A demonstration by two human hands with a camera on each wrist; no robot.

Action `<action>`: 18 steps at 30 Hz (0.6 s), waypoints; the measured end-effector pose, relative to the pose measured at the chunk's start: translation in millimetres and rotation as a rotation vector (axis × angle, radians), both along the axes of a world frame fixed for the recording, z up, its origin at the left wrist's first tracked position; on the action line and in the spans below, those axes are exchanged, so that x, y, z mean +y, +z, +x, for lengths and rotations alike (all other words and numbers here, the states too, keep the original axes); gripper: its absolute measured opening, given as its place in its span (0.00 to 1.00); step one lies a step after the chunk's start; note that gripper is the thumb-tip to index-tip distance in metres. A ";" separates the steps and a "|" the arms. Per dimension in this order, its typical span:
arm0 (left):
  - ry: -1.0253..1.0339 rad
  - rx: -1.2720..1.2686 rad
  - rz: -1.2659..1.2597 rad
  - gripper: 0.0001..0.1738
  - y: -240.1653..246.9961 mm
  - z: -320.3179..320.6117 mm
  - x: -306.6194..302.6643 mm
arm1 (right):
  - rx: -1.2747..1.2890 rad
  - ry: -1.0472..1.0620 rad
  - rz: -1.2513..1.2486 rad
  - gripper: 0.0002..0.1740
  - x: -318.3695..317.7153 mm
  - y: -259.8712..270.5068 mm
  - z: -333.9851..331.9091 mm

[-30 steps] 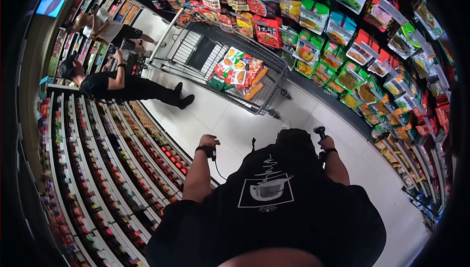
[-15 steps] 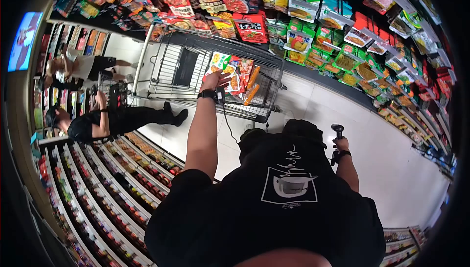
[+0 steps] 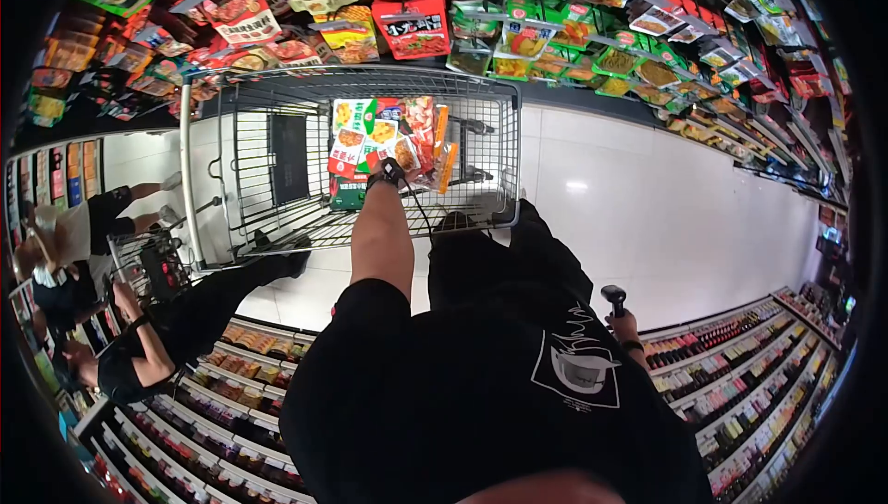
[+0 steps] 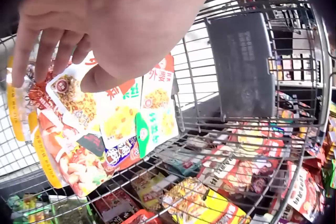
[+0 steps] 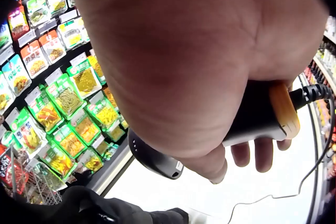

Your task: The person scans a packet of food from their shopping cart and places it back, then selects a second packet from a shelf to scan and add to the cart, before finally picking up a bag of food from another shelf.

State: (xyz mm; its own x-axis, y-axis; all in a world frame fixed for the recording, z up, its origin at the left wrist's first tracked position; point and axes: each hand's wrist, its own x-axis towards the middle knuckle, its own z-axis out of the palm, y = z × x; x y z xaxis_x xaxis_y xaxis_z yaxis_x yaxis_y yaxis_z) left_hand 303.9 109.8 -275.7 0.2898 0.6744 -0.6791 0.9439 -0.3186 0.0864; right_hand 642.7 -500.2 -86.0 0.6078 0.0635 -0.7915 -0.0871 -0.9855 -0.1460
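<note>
A heap of food packets (image 3: 363, 134) lies in a wire shopping cart (image 3: 188, 190). Over that heap reaches my left hand (image 4: 121, 24), fingers spread and reaching down, thumb right at a white packet (image 4: 118, 121). The head view mostly hides this hand behind its wrist strap. Orange-edged packets (image 4: 44, 155) lie under and beside the fingertips. Low at my side, my right hand (image 5: 184, 61) grips a black barcode scanner (image 5: 254, 121) with an orange-yellow end. A cable (image 5: 315, 155) runs from that end.
Racks of hanging food pouches (image 3: 412, 28) line the cart's far side. Jar-filled shelves (image 3: 240, 411) stand behind me and to the right (image 3: 731, 356). At the left, a person in black (image 3: 157, 347) and another in a white top (image 3: 74, 236) are near a second cart (image 3: 153, 259).
My left hand has gone from beside my body out to the packets in the cart. My view has turned, and the cart now lies straight ahead. The scanner stays in my right hand.
</note>
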 end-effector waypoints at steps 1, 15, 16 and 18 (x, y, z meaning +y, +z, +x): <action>0.047 -0.027 0.001 0.42 2.2 -0.7 -2.1 | -0.037 0.069 -0.075 0.13 -3.8 12.4 -16.9; 0.169 -0.046 -0.231 0.22 -25.6 11.5 7.0 | -0.031 -0.101 -0.195 0.13 -48.1 59.4 -127.2; 0.183 -0.057 -0.226 0.21 -19.9 11.6 6.3 | -0.036 -0.097 -0.189 0.13 -47.1 57.8 -126.2; 0.219 -0.083 -0.202 0.19 -6.7 11.1 4.8 | -0.051 -0.072 -0.164 0.13 -44.6 51.5 -120.2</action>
